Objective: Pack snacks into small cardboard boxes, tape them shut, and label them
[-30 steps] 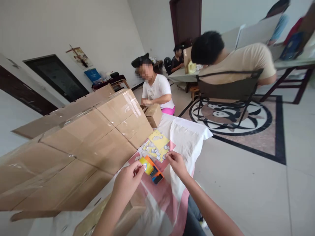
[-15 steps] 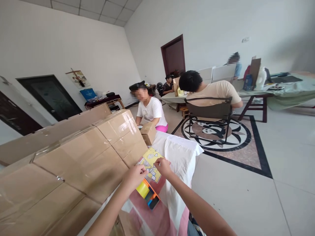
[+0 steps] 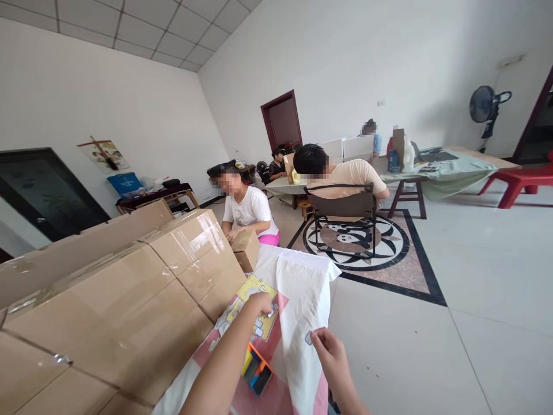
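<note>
A yellow sheet point(image 3: 270, 331) with white and grey cartoon shapes lies on the cloth-covered table. My left hand point(image 3: 260, 302) is over it with fingers closed; a small whitish bit shows at the fingertips, but I cannot tell whether it is held or part of the print. To the right, above the white cloth, my right hand point(image 3: 332, 349) pinches a small pale piece with a dark outline point(image 3: 308, 338) between thumb and forefinger. Just below the sheet sits an orange-edged tray point(image 3: 261, 353) with yellow, blue and black contents, partly covered by my left forearm.
Stacked cardboard boxes point(image 3: 129, 305) wall in the left side. A smaller carton point(image 3: 246, 251) stands at the table's far end, where a person in a white shirt point(image 3: 253, 210) sits. Another person sits in a folding chair point(image 3: 343, 204) beyond. A red stool point(image 3: 518, 181) is far right.
My right hand has moved off the sheet to the right, with a small pale piece in it. My left hand has shifted further over the sheet. The view has turned right.
</note>
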